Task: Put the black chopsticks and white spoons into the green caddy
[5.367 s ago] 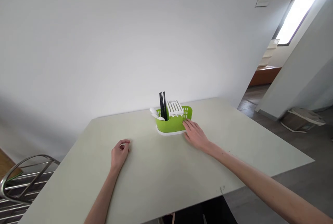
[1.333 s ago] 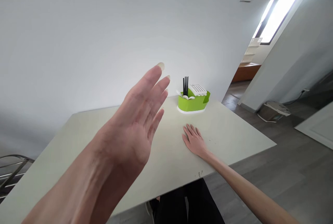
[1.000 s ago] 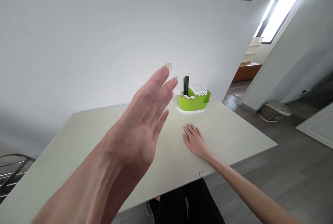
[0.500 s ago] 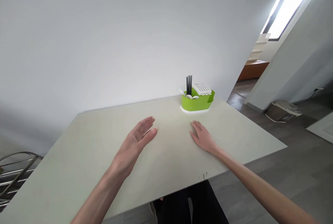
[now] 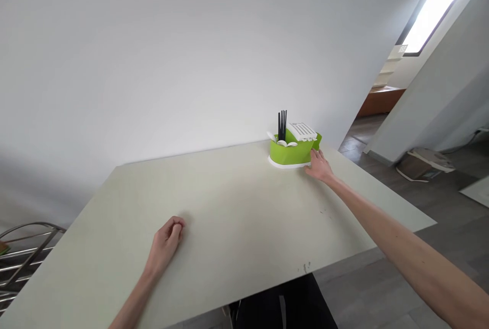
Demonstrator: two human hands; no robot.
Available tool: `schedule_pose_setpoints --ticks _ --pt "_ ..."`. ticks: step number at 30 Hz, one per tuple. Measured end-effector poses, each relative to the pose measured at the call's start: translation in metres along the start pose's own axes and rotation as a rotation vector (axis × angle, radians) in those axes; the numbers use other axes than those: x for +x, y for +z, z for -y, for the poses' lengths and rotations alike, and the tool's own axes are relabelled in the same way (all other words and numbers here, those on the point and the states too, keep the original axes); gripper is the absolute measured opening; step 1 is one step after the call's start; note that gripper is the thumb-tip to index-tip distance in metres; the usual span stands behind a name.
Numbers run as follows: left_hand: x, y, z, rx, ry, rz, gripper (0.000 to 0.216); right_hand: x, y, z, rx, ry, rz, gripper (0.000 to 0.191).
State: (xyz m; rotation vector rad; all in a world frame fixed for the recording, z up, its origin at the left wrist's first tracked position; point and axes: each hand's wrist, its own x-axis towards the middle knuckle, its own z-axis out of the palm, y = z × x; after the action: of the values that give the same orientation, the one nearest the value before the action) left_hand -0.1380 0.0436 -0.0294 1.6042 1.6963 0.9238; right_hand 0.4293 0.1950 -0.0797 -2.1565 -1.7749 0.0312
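Note:
A green utensil caddy (image 5: 292, 155) on a white base stands at the back right of the table, against the wall. It holds black chopsticks (image 5: 281, 126) upright and white spoons (image 5: 281, 143), and a white slotted lid (image 5: 301, 131) covers its right part. My right hand (image 5: 319, 166) is at the caddy's front right corner, fingers stretched toward its side and thumb apart by the base. Whether the fingertips press on it cannot be made out. My left hand (image 5: 165, 245) rests on the table's left half, loosely curled into a fist with nothing visible in it.
The pale table (image 5: 229, 201) meets the white wall at the back. Dark marks (image 5: 304, 267) show near its front edge. A metal rack (image 5: 26, 252) stands at the left; a brown-grey box (image 5: 424, 163) sits on the floor at the right.
My right hand has reached forward and right, from the open tabletop to the caddy's corner. My left hand has pulled back leftward and curled from spread fingers into a fist.

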Motion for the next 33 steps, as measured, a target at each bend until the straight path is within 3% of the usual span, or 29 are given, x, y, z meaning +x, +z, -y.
schedule_pose_setpoints --ticks 3,9,21,27,33 --pt "-0.004 -0.006 0.015 -0.048 -0.024 0.012 0.024 -0.001 0.002 -0.004 -0.015 -0.029 0.011 0.085" --pt "-0.003 -0.004 0.006 -0.062 -0.016 0.018 0.035 -0.023 0.007 0.008 -0.035 -0.107 -0.007 0.088" --pt "-0.003 -0.003 -0.009 0.045 -0.015 0.037 0.060 -0.090 0.016 0.114 0.074 -0.234 -0.038 0.080" --pt "0.029 -0.006 -0.065 0.128 0.190 -0.124 0.053 -0.127 0.022 0.167 0.143 -0.300 -0.036 0.081" --pt "0.101 0.009 -0.148 0.048 0.362 -0.267 0.043 -0.160 0.036 0.209 0.211 -0.349 -0.084 0.095"
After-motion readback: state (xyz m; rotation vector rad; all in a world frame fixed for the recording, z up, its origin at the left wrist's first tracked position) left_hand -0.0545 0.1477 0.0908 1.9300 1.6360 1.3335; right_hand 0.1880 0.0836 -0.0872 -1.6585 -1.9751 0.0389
